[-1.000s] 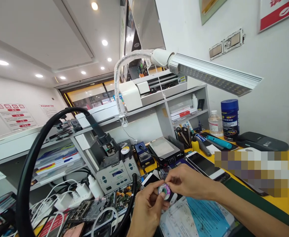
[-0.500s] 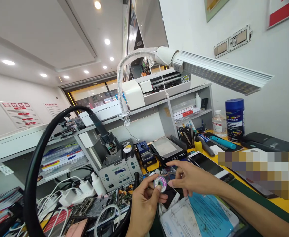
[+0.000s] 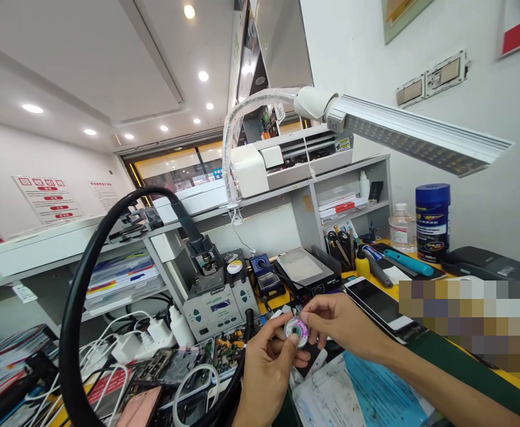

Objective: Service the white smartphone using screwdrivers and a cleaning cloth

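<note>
Between the thumb and fingers of my left hand point(image 3: 266, 367) is a small round spool point(image 3: 303, 332) with a white and purple label, its face turned toward me. My right hand point(image 3: 348, 323) comes in from the right, thumb and index finger pinched at the spool's upper right edge. Whatever lies between those two fingertips is too small to make out. Under the hands a blue and white printed sheet point(image 3: 379, 385) covers part of the green mat point(image 3: 442, 362). A white phone point(image 3: 377, 302) with a dark screen lies beyond my right wrist.
A grey soldering station point(image 3: 217, 311) stands at the back, and a thick black hose point(image 3: 70, 308) arches on the left. Circuit boards point(image 3: 164, 367) and white cables crowd the left side. A lamp point(image 3: 420, 136) hangs overhead. A blue-lidded canister point(image 3: 432, 222) stands at the right.
My right hand has moved left and closed from a loose, pointing shape to a pinch at the spool's edge. My left hand keeps the spool. The view has shifted slightly.
</note>
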A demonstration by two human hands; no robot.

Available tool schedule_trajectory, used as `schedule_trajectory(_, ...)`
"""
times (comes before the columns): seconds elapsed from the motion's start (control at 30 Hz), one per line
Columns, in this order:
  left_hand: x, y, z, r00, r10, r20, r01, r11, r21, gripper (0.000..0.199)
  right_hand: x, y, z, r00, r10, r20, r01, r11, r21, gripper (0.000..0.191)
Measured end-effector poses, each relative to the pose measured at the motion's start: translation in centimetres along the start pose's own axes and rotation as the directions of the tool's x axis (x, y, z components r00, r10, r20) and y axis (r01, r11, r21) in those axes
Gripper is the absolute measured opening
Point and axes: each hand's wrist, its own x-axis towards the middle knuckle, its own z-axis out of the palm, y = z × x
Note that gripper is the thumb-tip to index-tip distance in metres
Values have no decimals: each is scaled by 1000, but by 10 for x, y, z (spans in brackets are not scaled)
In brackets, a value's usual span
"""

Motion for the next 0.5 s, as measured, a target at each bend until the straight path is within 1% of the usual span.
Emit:
schedule_trajectory(0.13,-1,1,-2,999,17,36,-18,999,49,49,0,1,0,999,33,37,-34,999,17,37)
schedule_trajectory(0.2,-2,1,-2,998,27,49,-29,999,45,48,1,0,-1,997,44,65,-46,999,20,35)
schedule_trajectory(0.43,-4,1,-3,996,13,83,-10,999,-46,44,4,4,-5,991,34,130,-34,999,1,29)
schedule_trajectory(0.5,-4,0,-2,998,16,65,-10,996,-84,44,4,6,-5,990,13,138,-12,1000,-8,29)
